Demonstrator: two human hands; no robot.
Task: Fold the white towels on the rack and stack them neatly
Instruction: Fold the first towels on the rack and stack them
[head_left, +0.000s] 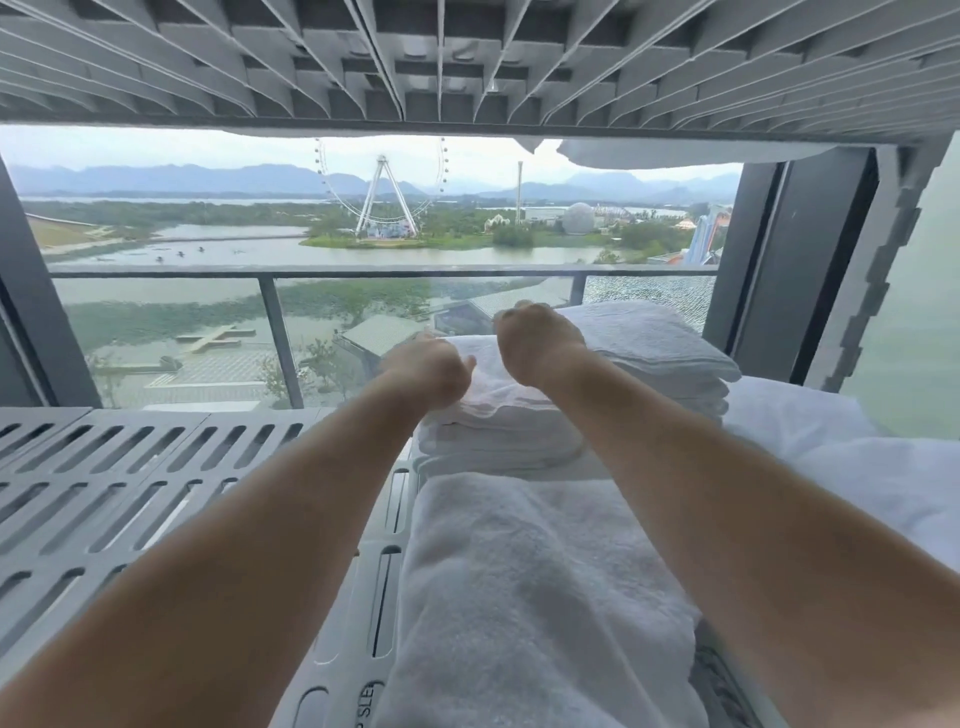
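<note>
A stack of folded white towels (493, 431) sits on the grey slatted rack shelf (156, 467). Both my arms reach forward over it. My left hand (426, 374) curls over the far left edge of the top towel (483, 379), thumb lying on the cloth. My right hand (535, 348) is bent down at the wrist with fingers curled into the same towel's far edge; its fingertips are hidden. A second folded stack (654, 343) stands just behind, to the right. A larger folded towel (519, 597) lies nearest me under my forearms.
Loose white cloth (857, 467) is heaped at the right. The ribbed underside of an upper shelf (467, 62) hangs low overhead, with white fabric (649, 156) drooping from it. The rack's left half is bare slats. A window and balcony railing (363, 271) lie beyond.
</note>
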